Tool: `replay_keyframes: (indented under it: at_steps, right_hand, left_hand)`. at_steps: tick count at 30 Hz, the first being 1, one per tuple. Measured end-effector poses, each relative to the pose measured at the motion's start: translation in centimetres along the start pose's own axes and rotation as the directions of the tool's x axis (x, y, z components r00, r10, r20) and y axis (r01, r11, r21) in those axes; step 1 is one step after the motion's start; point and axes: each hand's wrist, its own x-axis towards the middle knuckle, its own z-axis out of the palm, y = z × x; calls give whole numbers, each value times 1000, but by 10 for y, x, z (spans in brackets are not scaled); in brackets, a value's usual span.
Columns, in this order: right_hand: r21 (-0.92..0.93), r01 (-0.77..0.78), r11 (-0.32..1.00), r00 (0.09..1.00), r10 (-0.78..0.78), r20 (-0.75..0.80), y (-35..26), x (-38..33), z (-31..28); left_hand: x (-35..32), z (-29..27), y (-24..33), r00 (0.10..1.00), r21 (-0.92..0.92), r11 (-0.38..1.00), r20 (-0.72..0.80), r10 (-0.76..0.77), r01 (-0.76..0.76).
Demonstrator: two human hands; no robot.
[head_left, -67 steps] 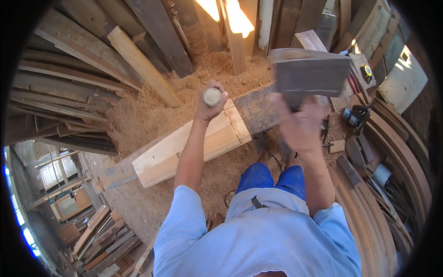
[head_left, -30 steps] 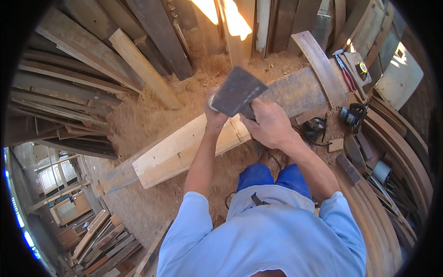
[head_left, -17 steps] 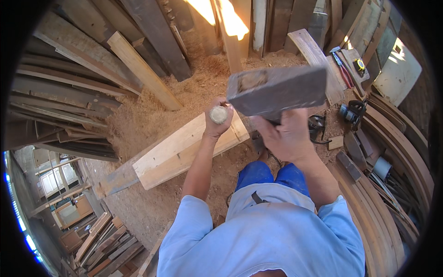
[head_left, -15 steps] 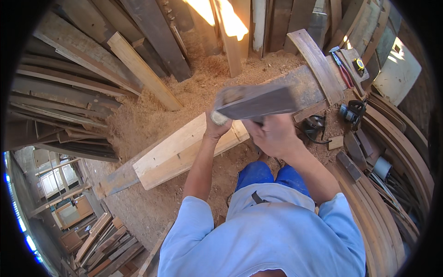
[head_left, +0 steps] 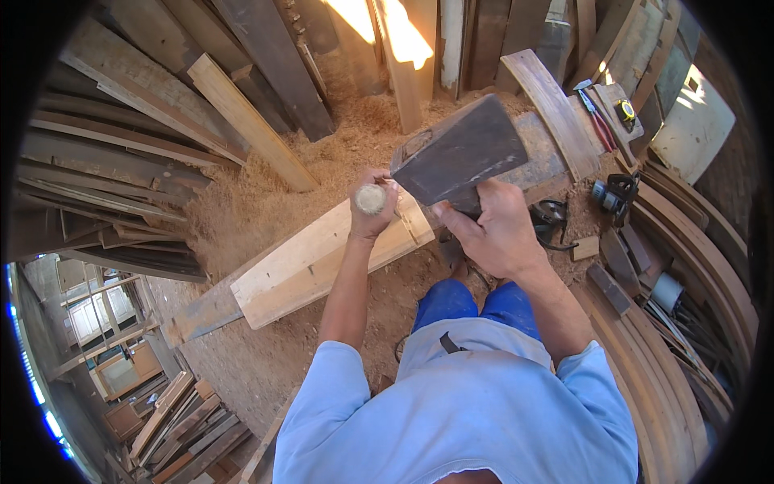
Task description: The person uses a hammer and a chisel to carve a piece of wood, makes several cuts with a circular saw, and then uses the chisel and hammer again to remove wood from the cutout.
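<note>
My left hand (head_left: 372, 218) is closed around an upright tool that looks like a chisel; only the pale round end of its handle (head_left: 371, 199) shows, and the blade is hidden. The hand is over the right end of a pale wooden board (head_left: 314, 262), near a cut slot. My right hand (head_left: 504, 230) grips the handle of a dark, blocky wooden mallet (head_left: 459, 157). The mallet's head is raised just right of the chisel, apart from its handle end. The board lies slanted on a narrow grey beam (head_left: 201, 310).
On the beam's far right end are a curved plank (head_left: 552, 113), red-handled pliers (head_left: 601, 129) and a yellow tape measure (head_left: 626, 111). Black power tools (head_left: 617, 198) lie at right. Planks (head_left: 266, 68) lean around sawdust (head_left: 234, 206); stacked curved timber (head_left: 645, 355) borders my right side.
The mallet has swung from above the chisel up to the right, its broad dark face now turned toward view. My right hand has shifted slightly right; the left stays closed around the chisel.
</note>
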Motion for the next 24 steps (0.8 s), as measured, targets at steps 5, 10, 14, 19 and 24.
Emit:
replay_keyframes:
  at_steps: [5,10,14,19,24]
  right_hand:
    - [-107,197,974,977,-205,-66,12,-2,19]
    - [-422,-65,904,912,226,344,35,0,41]
    - [-240,-159,958,948,216,234,21,-11,24]
    - [-64,-108,992,991,113,71,12,-18,5]
    - [-65,163,984,984,-167,-62,4,-19,11]
  left_hand:
    - [-11,21,30,973,34,972,5,231,-231]
    - [-16,19,19,976,192,958,-17,218,-211]
    - [-5,21,7,967,90,994,-244,78,-58]
    - [-13,7,15,1000,12,1000,20,-24,24]
    - [-35,26,25,991,32,991,-30,133,-132]
